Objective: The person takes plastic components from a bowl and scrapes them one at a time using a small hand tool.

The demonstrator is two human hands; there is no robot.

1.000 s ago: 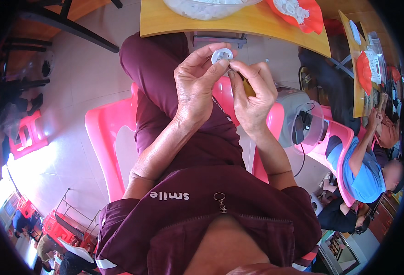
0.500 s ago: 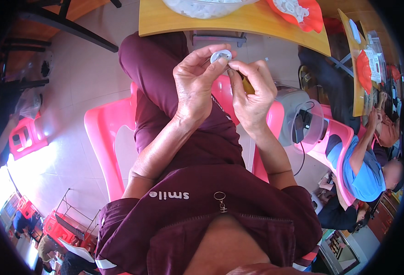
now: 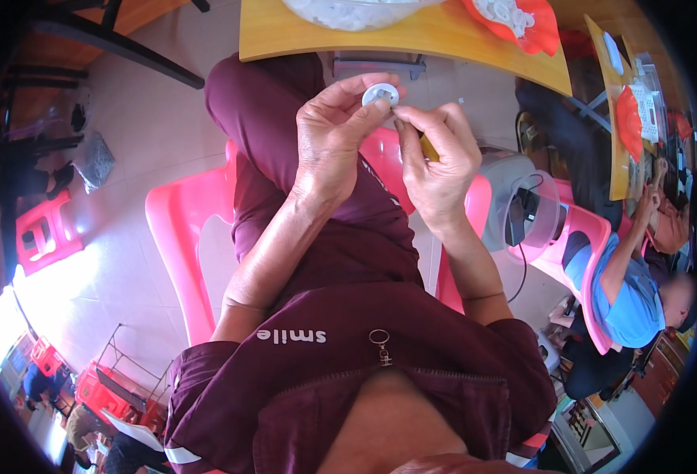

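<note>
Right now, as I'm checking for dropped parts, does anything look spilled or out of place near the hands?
Perhaps a tiny white speck on the floor beyond the right hand: it sits apart from the white pieces in the red dish. It is too small to identify. Nothing else looks spilled or damaged.

White lowercase lettering (image 3: 291, 336) lies inverted on the maroon top (image 3: 435, 328); trouser print (image 3: 381, 186) is unreadable.

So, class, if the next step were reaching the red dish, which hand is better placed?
Probably the right hand: the red dish lies nearer to it. The left hand is farther away and holds the round white part. The right may not be free either: something yellow shows beside its thumb.
</note>
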